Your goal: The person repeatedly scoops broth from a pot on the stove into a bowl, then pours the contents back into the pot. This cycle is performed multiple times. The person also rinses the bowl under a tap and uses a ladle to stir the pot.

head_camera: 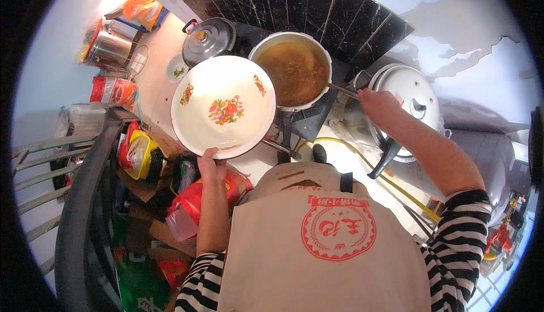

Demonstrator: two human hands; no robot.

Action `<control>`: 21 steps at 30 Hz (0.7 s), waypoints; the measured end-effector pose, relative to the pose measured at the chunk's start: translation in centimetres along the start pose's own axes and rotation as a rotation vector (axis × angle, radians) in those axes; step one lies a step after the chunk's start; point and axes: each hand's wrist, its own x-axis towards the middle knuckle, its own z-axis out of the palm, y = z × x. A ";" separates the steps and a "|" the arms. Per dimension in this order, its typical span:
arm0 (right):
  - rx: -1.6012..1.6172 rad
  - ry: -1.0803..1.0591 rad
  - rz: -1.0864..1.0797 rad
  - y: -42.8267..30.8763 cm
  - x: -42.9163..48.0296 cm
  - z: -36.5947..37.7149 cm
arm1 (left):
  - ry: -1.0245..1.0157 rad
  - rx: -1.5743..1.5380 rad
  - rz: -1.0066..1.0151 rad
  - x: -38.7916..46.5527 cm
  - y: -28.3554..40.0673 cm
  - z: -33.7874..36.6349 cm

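My left hand (211,165) grips the near rim of a white enamel basin (195,129) with flower prints, tilted so that its inside shows. Beside the basin, on the right, stands a metal pot (329,72) of brown broth (289,72). My right hand (380,106) is closed around the handle of a metal utensil (342,91), whose far end reaches into the pot and is hidden in the broth. The pot's dark handle (287,130) points towards me. Right of my right hand is a pressure cooker with a silver lid (408,91) and a black handle (386,159).
Behind the basin are a pot lid (209,42) and a small bowl with chopped greens (176,69). Black tiles (297,0) line the wall. A yellow hose (393,182) runs at the lower right. Red bags (191,201) and a dark railing (83,210) are on the left.
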 end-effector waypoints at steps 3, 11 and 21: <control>0.029 0.005 -0.058 -0.8 1.0 0.2 | -0.014 -0.005 -0.043 0.9 1.0 -0.4; 2.037 -0.519 0.245 -4.2 5.4 4.7 | 0.045 -0.040 -0.004 2.1 1.8 -0.3; 1.212 -0.045 0.233 -10.4 11.8 6.0 | 0.014 0.029 0.000 1.8 3.5 -0.6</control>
